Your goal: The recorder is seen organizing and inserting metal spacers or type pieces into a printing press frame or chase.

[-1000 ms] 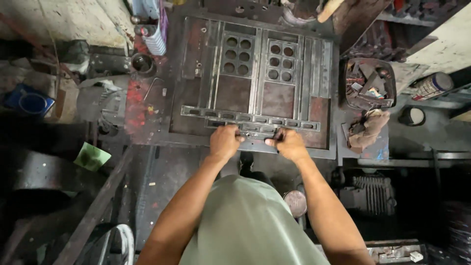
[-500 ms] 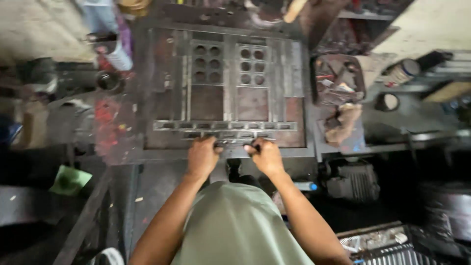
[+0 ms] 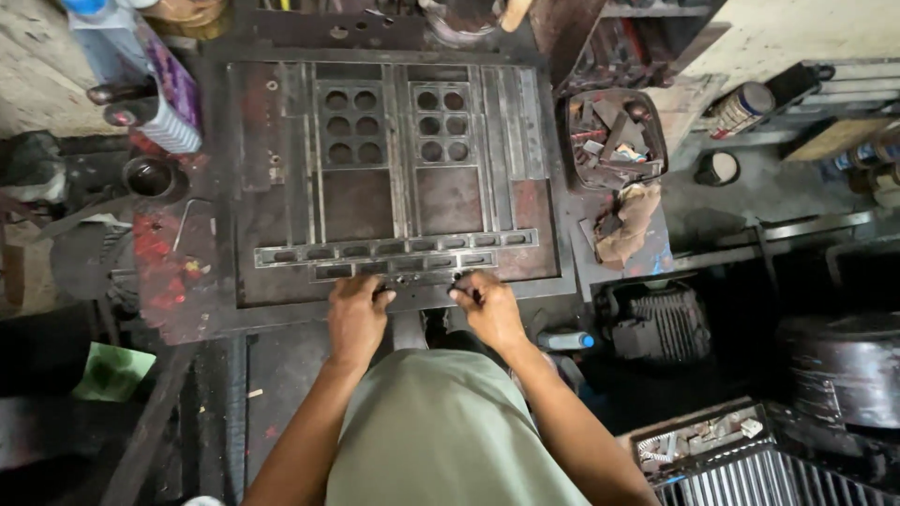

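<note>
Small metal fittings [image 3: 424, 278] at lower centre of frame, on front edge of dark metal frame [image 3: 394, 178] laid flat on table [image 3: 187, 281]. Left hand [image 3: 356, 314] and right hand [image 3: 487, 307] apart, fingertips pinching at fittings; grip detail too small to tell. Slotted bars [image 3: 394, 249] already seated just above; two six-hole blocks [image 3: 352, 126] in upper cells. Tray of scrap pieces [image 3: 614, 141] at upper right, untouched

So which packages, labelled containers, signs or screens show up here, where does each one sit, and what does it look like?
Labelled can: upper right shelf, lying on its side, cylindrical, blue and white band.
Purple packet: upper left beside the metal frame, flat, purple.
Ribbed bottle: upper left, lying down, whitish with a red cap.
Small tube: near the right hand, pale with a blue cap.
No signs or screens.
</note>
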